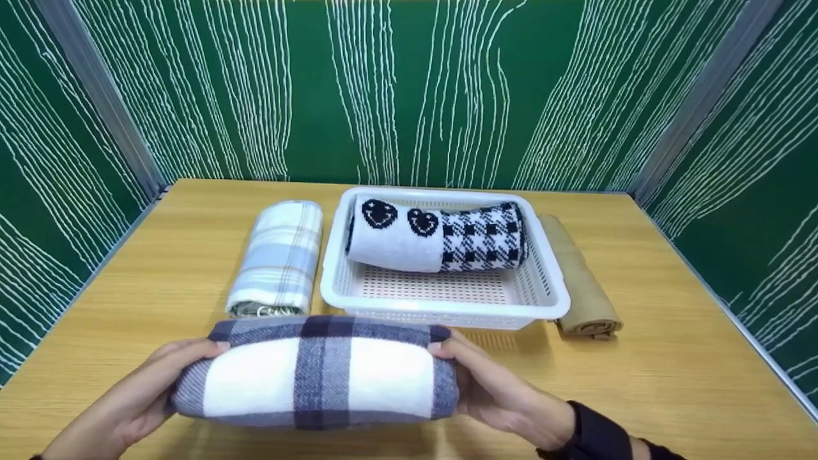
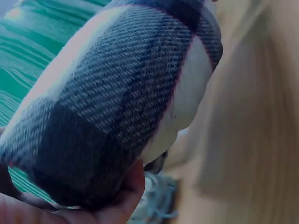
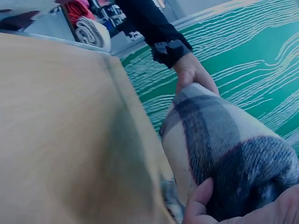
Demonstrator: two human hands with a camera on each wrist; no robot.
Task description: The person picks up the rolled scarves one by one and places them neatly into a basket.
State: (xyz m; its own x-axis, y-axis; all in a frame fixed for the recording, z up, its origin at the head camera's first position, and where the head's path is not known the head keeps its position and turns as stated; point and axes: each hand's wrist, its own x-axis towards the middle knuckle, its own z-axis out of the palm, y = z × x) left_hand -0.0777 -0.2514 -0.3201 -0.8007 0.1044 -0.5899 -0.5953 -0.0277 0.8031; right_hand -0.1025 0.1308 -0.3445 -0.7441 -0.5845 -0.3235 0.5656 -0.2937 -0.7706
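Note:
A rolled plaid scarf (image 1: 323,377) in grey, navy and white is held level above the front of the table. My left hand (image 1: 150,377) grips its left end, thumb on top. Its right end is gripped by my right hand (image 1: 498,390) in the same way. In the left wrist view the plaid scarf (image 2: 126,88) slants upward from the left fingers (image 2: 131,186). The right wrist view shows both hands on the scarf (image 3: 219,135). Behind it stands a white plastic basket (image 1: 441,310), holding a rolled black-and-white scarf (image 1: 441,239) with heart faces and houndstooth.
A rolled pale blue and white plaid scarf (image 1: 281,255) lies left of the basket. Right of it, close to the basket wall, is a rolled tan scarf (image 1: 581,281). Green walls with white lines (image 1: 447,96) enclose the wooden table (image 1: 664,383) at the back and sides.

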